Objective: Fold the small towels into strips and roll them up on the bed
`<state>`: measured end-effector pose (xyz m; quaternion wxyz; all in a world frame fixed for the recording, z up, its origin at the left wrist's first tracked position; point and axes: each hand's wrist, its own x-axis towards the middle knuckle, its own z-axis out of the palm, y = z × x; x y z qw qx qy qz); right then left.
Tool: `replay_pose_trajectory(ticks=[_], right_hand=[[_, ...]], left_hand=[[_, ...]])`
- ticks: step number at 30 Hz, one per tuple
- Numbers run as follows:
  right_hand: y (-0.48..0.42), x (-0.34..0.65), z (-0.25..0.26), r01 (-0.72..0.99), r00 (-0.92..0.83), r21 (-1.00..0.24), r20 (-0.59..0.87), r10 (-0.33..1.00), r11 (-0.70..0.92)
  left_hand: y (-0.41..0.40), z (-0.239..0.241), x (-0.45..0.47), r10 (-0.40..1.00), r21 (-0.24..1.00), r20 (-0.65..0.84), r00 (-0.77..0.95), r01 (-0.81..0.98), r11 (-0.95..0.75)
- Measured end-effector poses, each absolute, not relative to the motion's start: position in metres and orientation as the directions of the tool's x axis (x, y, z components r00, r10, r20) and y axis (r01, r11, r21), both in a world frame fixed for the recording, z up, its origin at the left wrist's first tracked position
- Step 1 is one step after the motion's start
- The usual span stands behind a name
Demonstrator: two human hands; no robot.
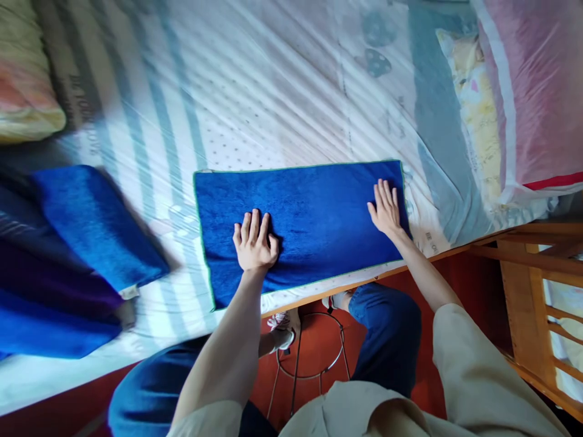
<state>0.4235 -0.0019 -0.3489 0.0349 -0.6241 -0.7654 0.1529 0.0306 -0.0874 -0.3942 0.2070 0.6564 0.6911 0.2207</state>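
A blue towel with a thin green edge lies spread flat near the front edge of a bed. My left hand rests flat on the towel's left half, palm down, fingers stretched out and close together. My right hand lies flat on the towel's right end, fingers stretched and slightly apart. Neither hand grips anything.
A folded blue towel sits on a stack of blue and purple cloth at the left. Pillows lie at the far left and right. A wooden chair stands at the right, a wire stool frame below.
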Motion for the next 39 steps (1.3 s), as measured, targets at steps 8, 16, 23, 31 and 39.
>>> replay_pose_trajectory(ticks=[8,16,23,31,39], right_hand=[[0.035,0.306,-0.382,0.800,-0.464,-0.476,-0.105,0.879,0.366],[0.087,0.455,-0.387,0.953,-0.143,-0.280,-0.075,0.987,0.117],[0.000,0.461,-0.367,0.955,-0.223,-0.209,-0.045,0.974,0.210],[-0.137,0.508,-0.345,0.969,-0.125,-0.238,-0.217,0.968,0.072],[-0.167,0.512,-0.299,0.937,0.147,-0.262,-0.303,0.942,-0.231]], left_hand=[[-0.087,-0.396,0.028,0.998,0.523,-0.045,-0.043,0.851,0.060],[-0.084,-0.394,0.026,0.997,0.522,-0.079,-0.024,0.851,0.062],[-0.084,-0.395,0.025,0.995,0.543,-0.099,-0.023,0.837,0.074],[-0.089,-0.382,0.032,0.997,0.552,-0.072,0.010,0.833,0.032],[-0.220,-0.364,0.030,0.977,0.522,-0.129,0.171,0.849,-0.079]])
